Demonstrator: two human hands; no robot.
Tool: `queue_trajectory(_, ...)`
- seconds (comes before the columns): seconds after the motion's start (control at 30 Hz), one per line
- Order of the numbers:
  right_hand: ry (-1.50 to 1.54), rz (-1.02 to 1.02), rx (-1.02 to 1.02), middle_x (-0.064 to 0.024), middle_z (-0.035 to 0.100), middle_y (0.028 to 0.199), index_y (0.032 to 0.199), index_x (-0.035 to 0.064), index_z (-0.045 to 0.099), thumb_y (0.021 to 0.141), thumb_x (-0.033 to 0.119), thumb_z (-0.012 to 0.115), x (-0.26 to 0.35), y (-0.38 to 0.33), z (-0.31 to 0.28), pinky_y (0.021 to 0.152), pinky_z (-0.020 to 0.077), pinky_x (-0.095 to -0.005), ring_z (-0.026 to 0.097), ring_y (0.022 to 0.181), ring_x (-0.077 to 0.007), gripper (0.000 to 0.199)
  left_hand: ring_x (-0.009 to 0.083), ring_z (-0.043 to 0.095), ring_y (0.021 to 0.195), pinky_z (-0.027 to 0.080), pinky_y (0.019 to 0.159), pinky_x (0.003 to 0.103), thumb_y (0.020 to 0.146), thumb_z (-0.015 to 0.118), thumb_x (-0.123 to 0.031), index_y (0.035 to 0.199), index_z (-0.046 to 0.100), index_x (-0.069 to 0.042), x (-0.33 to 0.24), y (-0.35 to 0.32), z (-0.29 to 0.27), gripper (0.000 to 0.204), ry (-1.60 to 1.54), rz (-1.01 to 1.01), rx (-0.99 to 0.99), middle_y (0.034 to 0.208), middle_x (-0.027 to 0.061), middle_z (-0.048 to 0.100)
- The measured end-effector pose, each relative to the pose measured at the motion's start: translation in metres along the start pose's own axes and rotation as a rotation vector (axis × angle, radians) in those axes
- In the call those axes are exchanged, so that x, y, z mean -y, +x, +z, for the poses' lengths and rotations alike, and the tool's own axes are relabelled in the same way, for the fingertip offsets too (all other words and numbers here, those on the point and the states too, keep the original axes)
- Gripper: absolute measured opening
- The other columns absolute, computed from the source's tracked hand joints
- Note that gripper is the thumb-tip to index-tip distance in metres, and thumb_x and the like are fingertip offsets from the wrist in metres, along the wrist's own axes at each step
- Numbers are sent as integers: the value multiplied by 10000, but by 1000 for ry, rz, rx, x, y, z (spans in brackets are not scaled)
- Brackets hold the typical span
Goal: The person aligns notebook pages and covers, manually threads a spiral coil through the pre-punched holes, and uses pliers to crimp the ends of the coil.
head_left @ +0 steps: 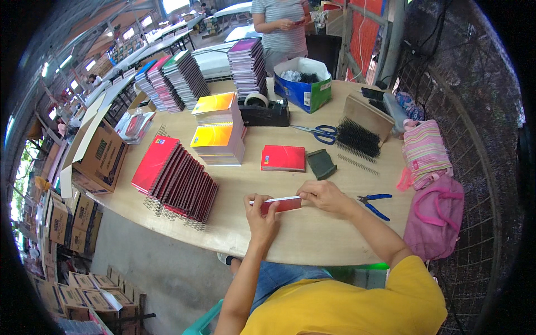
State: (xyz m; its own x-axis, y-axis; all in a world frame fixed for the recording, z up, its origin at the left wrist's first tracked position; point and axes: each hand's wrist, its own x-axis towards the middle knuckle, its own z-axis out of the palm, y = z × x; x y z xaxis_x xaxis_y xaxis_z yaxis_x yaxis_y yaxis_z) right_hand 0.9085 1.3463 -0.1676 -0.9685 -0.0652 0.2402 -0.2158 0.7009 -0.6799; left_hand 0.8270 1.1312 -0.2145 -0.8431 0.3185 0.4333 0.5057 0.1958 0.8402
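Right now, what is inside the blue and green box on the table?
The blue and green box holds a heap of clear plastic-wrapped bits and something black. Whatever lies deeper is hidden by its walls.

The standing person's [281,25] head is cut off by the top edge.

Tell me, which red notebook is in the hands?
The red notebook standing on edge between the left hand and right hand; the others lie flat or stacked.

Wooden table [312,234], concrete floor [162,268], daylit open hall.
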Motion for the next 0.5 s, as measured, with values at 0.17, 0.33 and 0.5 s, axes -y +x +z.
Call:
queue_trajectory(0.17, -143, -96, -92, -109, 622, 947, 994, 77, 650, 862, 213, 706, 5, -2, 1, 800, 517, -433, 619, 956, -319, 198, 290, 541, 928, 504, 787, 377, 813, 765, -62, 928, 631, 1, 6, -1, 1, 187, -22, 5, -7, 1039, 147, 468)
queue_trajectory(0.33, -168, -86, -72, -129, 619, 1038, 1081, 74, 637, 849, 264, 724, 18, -1, -2, 828, 515, -432, 612, 1001, -318, 312, 288, 541, 933, 522, 772, 370, 820, 768, -76, 924, 634, 3, 0, 0, 1, 187, -31, 0, 3, 1040, 144, 458)
queue_trajectory(0.5, -283, -107, 194, -155, 563, 1361, 1281, 45, 595, 883, 425, 688, 18, 6, -5, 1021, 464, -453, 536, 1256, -336, 558, 281, 536, 970, 528, 769, 365, 821, 774, -92, 925, 640, -2, 8, -2, -2, 192, -38, 14, 4, 1047, 144, 455)
